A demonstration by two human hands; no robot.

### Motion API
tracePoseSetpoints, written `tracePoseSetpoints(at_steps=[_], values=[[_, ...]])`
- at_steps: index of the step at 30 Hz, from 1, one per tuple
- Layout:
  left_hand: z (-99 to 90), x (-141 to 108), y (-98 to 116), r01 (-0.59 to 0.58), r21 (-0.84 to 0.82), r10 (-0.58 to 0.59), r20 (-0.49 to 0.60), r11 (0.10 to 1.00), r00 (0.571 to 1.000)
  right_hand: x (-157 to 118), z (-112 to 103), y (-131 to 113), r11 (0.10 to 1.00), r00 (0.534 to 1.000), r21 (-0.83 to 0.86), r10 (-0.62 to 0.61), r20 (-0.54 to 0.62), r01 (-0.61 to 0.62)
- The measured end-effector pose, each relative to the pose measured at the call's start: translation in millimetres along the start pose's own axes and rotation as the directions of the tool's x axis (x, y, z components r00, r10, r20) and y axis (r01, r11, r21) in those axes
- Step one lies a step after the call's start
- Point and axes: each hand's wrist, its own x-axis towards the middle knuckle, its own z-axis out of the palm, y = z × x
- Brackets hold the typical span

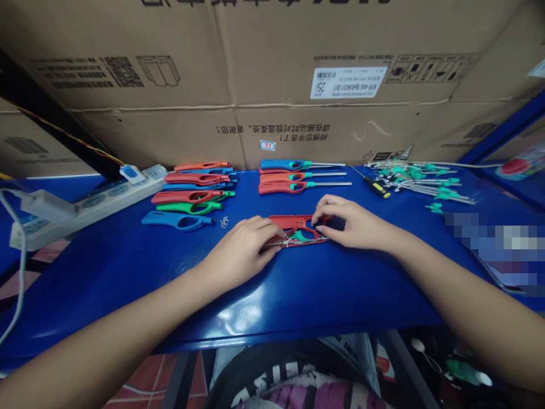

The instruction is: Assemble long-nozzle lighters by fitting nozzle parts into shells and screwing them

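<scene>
A red lighter casing (293, 221) lies opened on the blue table, with a green trigger piece (298, 234) and a metal part in its near half. My left hand (251, 247) is closed at the casing's left end, its fingertips pinching around the metal part. At the right end my right hand (344, 222) has thumb and fingers curled onto the casing's edge, near the metal part. The fingertips of both hands partly cover the casing. Just left of my left hand lies a small pile of screws (225, 222).
Several coloured casings (183, 197) lie at the left beside a white power strip (114, 196). Assembled lighters (283, 176) sit at the back centre. A screwdriver (377, 187) and green-and-metal inserts (438, 184) lie back right. A cardboard box (238, 68) stands behind.
</scene>
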Motion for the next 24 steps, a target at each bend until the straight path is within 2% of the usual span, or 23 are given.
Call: tracePoseSetpoints(at_steps=[10, 13, 16, 18, 20, 22, 24], values=[[1.6, -1, -1, -0.011, -0.082, 0.012, 0.014, 0.997, 1.000, -3, -5, 10, 0.992, 0.994, -0.094, 0.088, 0.069, -0.082], [2.0, -1, 0, -0.019, -0.108, 0.021, 0.013, 0.994, 1.000, -2, -4, 13, 0.989, 0.997, -0.127, 0.074, 0.025, -0.071], [2.0, 0, 2, -0.011, -0.124, 0.010, -0.011, 0.992, 1.000, 1, 0, 11, 0.991, 0.994, -0.123, 0.045, -0.099, -0.057], [0.4, 0, 2, -0.029, -0.108, 0.020, -0.087, 0.994, 0.996, 3, 3, 6, 0.993, 0.975, -0.060, 0.085, -0.205, -0.099], [-3.3, 1, 0, -0.078, -0.040, 0.068, -0.203, 0.996, 0.977, 4, 5, -1, 0.980, 0.946, 0.086, 0.195, -0.260, -0.178], [-8.6, 1, -3, -0.129, 0.078, 0.145, -0.277, 0.989, 0.950, 4, 6, -9, 0.922, 0.921, 0.293, 0.322, -0.221, -0.252], [-14.6, 1, -7, -0.173, 0.172, 0.214, -0.265, 0.970, 0.940, 4, 4, -16, 0.837, 0.911, 0.458, 0.394, -0.125, -0.299]])
